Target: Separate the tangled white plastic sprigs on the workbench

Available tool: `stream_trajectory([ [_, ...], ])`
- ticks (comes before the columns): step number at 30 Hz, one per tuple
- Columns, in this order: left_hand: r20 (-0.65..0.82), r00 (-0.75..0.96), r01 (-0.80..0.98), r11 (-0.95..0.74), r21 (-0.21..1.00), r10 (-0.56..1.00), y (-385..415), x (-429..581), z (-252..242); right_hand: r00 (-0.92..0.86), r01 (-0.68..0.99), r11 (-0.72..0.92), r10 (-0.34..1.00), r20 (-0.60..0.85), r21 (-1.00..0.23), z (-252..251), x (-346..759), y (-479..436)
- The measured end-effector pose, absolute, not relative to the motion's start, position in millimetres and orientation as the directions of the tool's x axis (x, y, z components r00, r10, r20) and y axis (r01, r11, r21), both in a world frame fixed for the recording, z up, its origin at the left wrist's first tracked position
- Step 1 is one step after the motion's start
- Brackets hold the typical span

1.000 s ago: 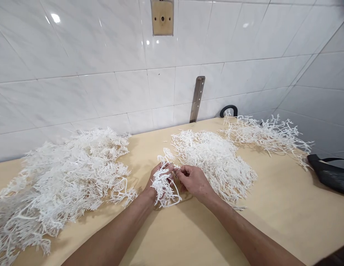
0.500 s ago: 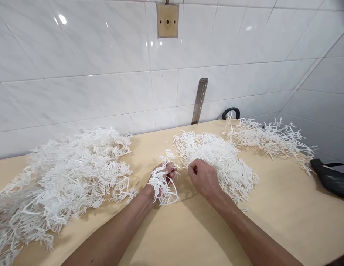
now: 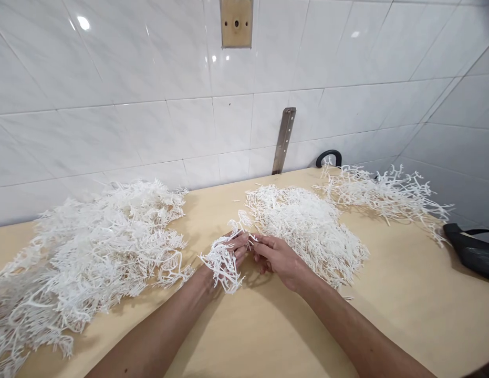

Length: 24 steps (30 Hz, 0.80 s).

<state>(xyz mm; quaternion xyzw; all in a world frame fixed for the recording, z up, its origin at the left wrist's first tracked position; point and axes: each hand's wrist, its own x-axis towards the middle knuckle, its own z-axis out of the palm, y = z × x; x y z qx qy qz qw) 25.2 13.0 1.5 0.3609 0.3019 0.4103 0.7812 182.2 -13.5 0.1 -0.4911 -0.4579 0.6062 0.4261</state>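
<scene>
Several white plastic sprues (image 3: 222, 262), thin and branching, hang in a tangled cluster over my left hand (image 3: 238, 245), whose fingers are closed on them. My right hand (image 3: 273, 257) meets it from the right, with thumb and forefinger pinched at a branch of the same cluster. Any small piece between those fingertips is too fine to make out. Just behind my right hand spreads a heap of short white pieces (image 3: 307, 226). To the left of my left hand lies a large pile of branching white sprues (image 3: 110, 252).
Bare-looking branched white stems (image 3: 382, 194) lie at the back right of the table (image 3: 260, 336). A black object (image 3: 470, 252) stands at the right edge, and a black curved handle (image 3: 329, 157) is at the back. A metal bracket (image 3: 284, 140) is against the tiled wall (image 3: 142, 131).
My right hand has moved left from beside the heap of short pieces to my left hand, and its fingers now meet the sprue cluster. The cluster has shifted slightly left.
</scene>
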Motion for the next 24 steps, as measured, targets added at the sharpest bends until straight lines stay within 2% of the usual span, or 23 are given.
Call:
stream_trajectory([
  [8, -0.186, 0.478, -0.36, 0.385, 0.85, 0.858, 6.3, 22.7, 11.3, -0.187, -0.24, -0.217, 0.967, -0.174, -0.946, -8.1, 180.7, -11.9],
  [15, -0.159, 0.474, -0.302, 0.329, 0.895, 0.866, 7.9, 27.7, 6.6, -0.169, -0.189, -0.214, 0.969, -0.183, -0.958, -0.8, 173.6, -14.8],
  [24, -0.152, 0.499, -0.279, 0.324, 0.904, 0.853, 6.5, 24.4, 5.6, -0.165, -0.265, -0.147, 0.981, -0.106, -0.953, -7.1, 173.9, -14.1],
])
